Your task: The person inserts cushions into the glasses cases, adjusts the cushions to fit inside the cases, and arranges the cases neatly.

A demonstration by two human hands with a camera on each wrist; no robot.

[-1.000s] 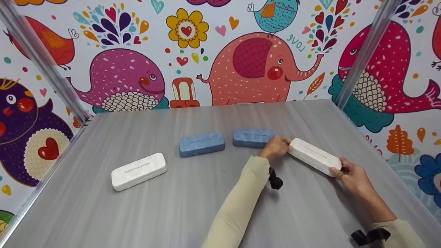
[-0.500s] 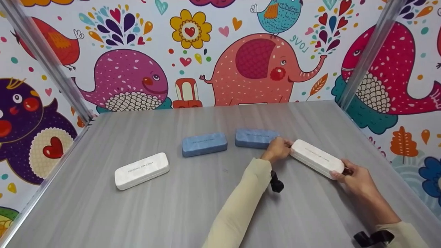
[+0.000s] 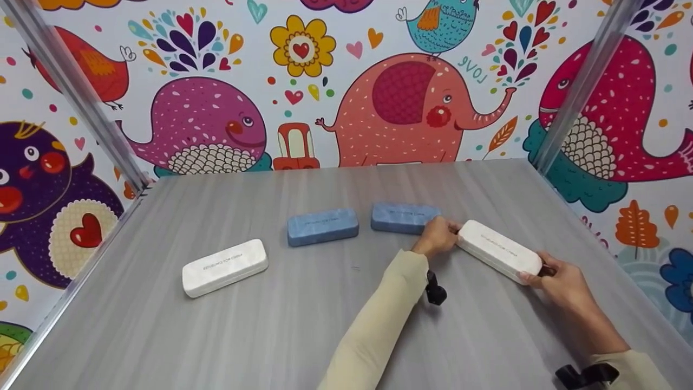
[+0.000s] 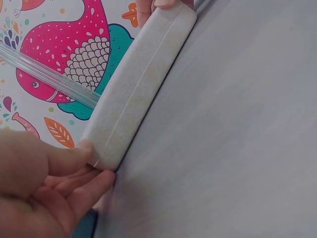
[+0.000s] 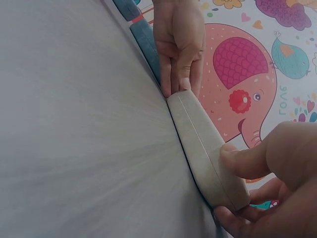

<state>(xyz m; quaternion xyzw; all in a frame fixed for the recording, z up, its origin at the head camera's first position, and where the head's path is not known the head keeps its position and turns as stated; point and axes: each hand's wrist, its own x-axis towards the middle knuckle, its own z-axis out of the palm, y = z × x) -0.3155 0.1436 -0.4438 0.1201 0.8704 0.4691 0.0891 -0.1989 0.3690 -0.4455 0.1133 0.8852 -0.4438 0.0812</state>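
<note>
A white glasses case (image 3: 499,251) with small print on its lid lies slantwise at the right of the table. My left hand (image 3: 436,235) pinches its far left end, thumb on top in the left wrist view. At the near right end, my right hand (image 3: 563,281) grips the case between thumb and fingers. The lid seam runs closed along the side of the held case (image 5: 203,148) in the right wrist view. Just behind my left hand sits a blue glasses case (image 3: 405,218), its right corner partly covered by that hand.
Another blue glasses case (image 3: 323,227) lies left of the first, near mid-table. Farther left is a second white glasses case (image 3: 225,268). The grey table (image 3: 303,325) meets a wall (image 3: 303,108) with cartoon animals, and metal posts (image 3: 574,86) stand at its back corners.
The head view has shifted slightly, so everything appears a little farther right. Both hands keep their hold on the white glasses case, with no clear movement of it on the table.
</note>
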